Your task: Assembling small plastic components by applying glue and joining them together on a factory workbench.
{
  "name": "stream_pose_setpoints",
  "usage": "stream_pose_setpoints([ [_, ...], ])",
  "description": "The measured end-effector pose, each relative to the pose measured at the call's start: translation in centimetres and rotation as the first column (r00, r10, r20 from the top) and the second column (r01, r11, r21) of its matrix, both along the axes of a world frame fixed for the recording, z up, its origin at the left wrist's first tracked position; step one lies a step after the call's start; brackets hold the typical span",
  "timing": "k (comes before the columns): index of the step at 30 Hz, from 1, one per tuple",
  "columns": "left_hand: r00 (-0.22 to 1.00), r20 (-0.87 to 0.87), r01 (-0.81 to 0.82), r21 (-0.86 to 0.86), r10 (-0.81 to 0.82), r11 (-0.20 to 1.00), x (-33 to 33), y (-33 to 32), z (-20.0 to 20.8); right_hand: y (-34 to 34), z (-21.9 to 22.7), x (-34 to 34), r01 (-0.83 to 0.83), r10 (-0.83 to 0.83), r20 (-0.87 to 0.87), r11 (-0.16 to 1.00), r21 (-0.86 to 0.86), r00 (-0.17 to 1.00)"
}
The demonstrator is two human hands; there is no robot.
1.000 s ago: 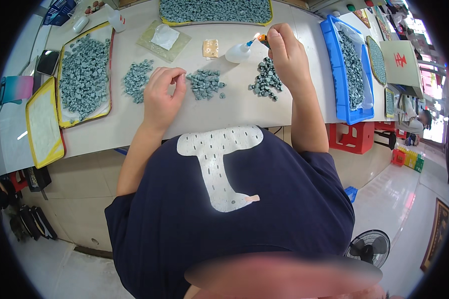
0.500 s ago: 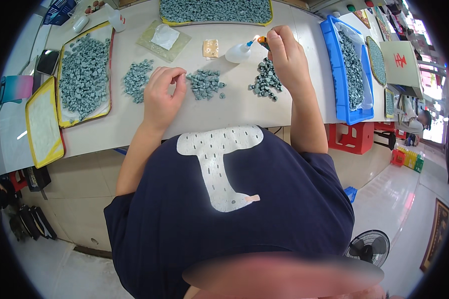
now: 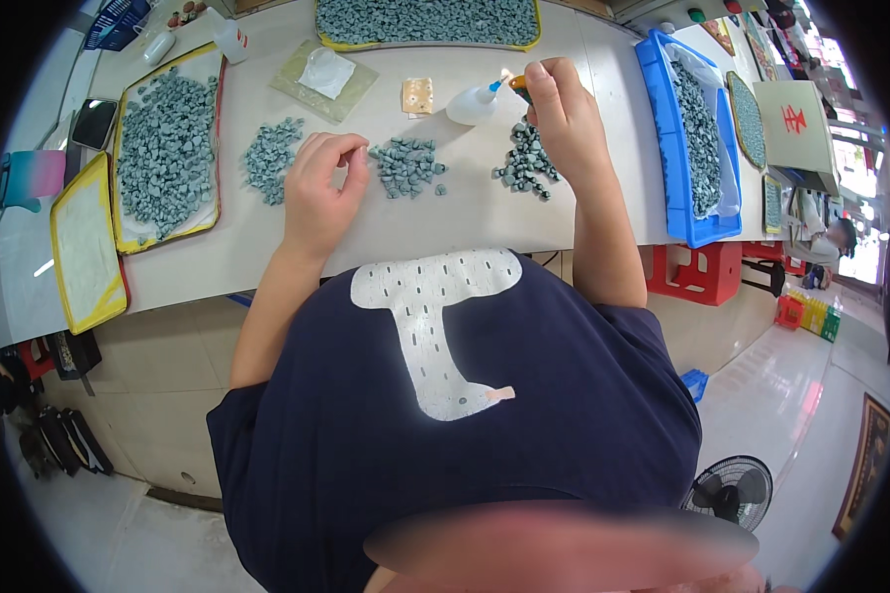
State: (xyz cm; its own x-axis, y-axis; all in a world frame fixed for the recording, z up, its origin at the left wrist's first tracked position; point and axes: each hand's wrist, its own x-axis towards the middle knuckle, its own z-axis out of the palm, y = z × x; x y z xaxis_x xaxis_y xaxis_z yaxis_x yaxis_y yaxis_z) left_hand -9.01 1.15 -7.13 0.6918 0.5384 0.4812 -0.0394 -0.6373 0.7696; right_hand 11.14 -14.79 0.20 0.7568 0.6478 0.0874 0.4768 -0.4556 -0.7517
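Observation:
An orange lighter [image 3: 518, 84] is pinched in my right hand [image 3: 572, 124], its end close to the blue tip of a small white squeeze bottle [image 3: 471, 106]. A small pale glow shows beside that tip. My left hand [image 3: 323, 186] rests on the table with thumb and forefinger pressed together; whatever they hold is too small to make out. Left of it lies a loose heap of small grey-green stones [image 3: 270, 156], and on its right another heap of stones [image 3: 405, 166]. Darker, shinier stones [image 3: 527, 163] lie below my right hand.
Stone-filled trays stand around: a yellow-rimmed tray [image 3: 217, 168] at left, another yellow-rimmed tray [image 3: 429, 47] at the back, a blue bin [image 3: 674, 198] at right. An orange patterned square [image 3: 417, 96], a greenish sheet [image 3: 297, 81], a phone [image 3: 94, 124] and an empty yellow tray [image 3: 84, 237] also lie here.
My right hand has shifted slightly, bringing the lighter a little to the left, nearer the bottle's tip. My left hand has stayed in place.

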Motion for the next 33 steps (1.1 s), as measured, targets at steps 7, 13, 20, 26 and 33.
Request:
stream_pose_setpoints([
  [7, 1.000, 0.011, -0.003, 0.005, 0.003, 1.000, 0.3, -0.3, 0.5, -0.8, 0.2, 1.2, 0.056, -0.046, -0.089, 0.992, 0.112, 0.995],
  [13, 1.000, -0.001, -0.019, 0.009, 0.019, 1.000, 0.8, -1.0, 0.9, -2.7, -0.4, 7.6, 0.227, -0.182, -0.177, 0.934, 0.277, 0.967],
  [20, 0.999, 0.016, -0.033, -0.004, 0.033, 0.999, 2.6, -2.0, 1.7, -6.0, -3.9, 15.2, 0.386, -0.380, -0.089, 0.919, 0.074, 0.921],
  [26, 0.999, 0.028, -0.047, -0.012, 0.047, 0.999, 5.1, -2.5, 1.1, -6.9, -6.5, 18.3, 0.349, -0.313, 0.344, 0.936, -0.048, 0.885],
  [33, 0.990, 0.111, -0.078, -0.032, 0.081, 0.996, 8.6, -2.5, -0.2, -6.9, -6.8, 21.3, 0.363, -0.356, 0.207, 0.932, 0.003, 0.911],
])
